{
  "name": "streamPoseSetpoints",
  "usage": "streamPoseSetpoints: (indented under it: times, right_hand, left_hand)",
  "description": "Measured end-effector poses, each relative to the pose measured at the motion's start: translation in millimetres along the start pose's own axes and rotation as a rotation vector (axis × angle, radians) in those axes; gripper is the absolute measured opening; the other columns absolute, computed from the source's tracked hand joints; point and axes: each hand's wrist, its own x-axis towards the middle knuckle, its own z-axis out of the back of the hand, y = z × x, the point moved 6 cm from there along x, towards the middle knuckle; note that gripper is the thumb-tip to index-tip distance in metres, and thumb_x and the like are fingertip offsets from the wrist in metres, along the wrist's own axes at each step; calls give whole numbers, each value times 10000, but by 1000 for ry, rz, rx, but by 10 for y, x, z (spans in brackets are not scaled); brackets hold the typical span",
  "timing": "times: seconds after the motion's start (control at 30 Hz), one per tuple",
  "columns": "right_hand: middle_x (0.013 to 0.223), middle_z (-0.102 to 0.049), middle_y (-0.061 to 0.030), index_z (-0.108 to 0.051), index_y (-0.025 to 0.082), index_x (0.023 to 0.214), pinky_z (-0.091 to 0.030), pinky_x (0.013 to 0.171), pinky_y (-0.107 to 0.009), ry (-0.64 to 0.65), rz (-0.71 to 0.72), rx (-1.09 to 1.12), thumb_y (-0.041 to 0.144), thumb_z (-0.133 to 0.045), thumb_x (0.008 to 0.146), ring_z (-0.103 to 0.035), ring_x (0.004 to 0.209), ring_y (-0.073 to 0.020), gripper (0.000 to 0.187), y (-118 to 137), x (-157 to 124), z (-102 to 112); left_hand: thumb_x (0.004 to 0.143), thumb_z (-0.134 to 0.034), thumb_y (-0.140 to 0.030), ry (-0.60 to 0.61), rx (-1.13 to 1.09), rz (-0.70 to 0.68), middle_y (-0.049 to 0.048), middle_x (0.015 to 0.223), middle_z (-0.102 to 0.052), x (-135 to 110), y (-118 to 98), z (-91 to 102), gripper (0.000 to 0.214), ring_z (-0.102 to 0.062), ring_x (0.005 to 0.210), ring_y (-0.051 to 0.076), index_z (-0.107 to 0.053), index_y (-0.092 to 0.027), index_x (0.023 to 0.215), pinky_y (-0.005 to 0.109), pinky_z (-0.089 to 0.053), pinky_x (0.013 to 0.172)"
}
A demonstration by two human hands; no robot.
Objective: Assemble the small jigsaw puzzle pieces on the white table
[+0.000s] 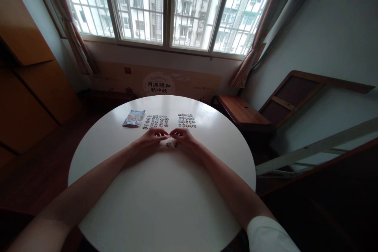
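Observation:
My left hand (152,136) and my right hand (182,136) meet over the middle of the white round table (159,197). Their fingertips pinch a small jigsaw puzzle piece (169,136) between them, partly hidden by the fingers. Just below lie two loose puzzle groups or pieces, a left one (168,145) and a right one (176,145). Beyond my left hand, many puzzle pieces (156,120) lie spread in rows. Another block of pieces (187,120) lies in rows beyond my right hand.
A colourful picture packet or card (134,118) lies at the table's far left. A wooden bench or low table (243,108) stands beyond the right edge. Barred windows (165,8) with curtains are behind, and a wooden cabinet (38,94) is at left.

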Motion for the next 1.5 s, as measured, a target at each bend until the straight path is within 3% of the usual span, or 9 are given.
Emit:
streamPoseSetpoints:
  times: [0.4,0.67,0.9,1.5]
  right_hand:
    - [655,-662,-34,-708,122,774,-430,522,-203,-49,-7,-36,306,-638,723,-555,565,-105,204,-65,22,13]
    - [644,-643,-31,-690,126,762,-447,503,-214,-134,-11,-39,302,-625,749,-572,515,-105,187,-84,25,40]
    - [683,-649,-33,-685,137,770,-443,516,-204,-150,26,-133,254,-607,776,-590,537,-104,141,-52,11,34]
    - [725,-646,-33,-692,148,777,-457,579,-210,-150,82,-243,222,-608,787,-593,607,-108,112,-40,6,22]
  left_hand:
    - [764,-610,-442,-43,-10,64,14,612,-615,19,111,4,334,-536,530,89,-669,-115,739,179,-402,485]
    - [760,-615,-392,-126,-35,122,25,712,-662,-5,50,4,288,-503,481,68,-684,-125,840,179,-379,433]
    - [730,-639,-381,-194,7,80,49,775,-677,20,7,4,261,-544,554,90,-694,-133,790,186,-425,475]
    - [752,-601,-341,-240,76,82,54,779,-672,17,95,20,243,-547,548,92,-695,-128,819,194,-435,491]
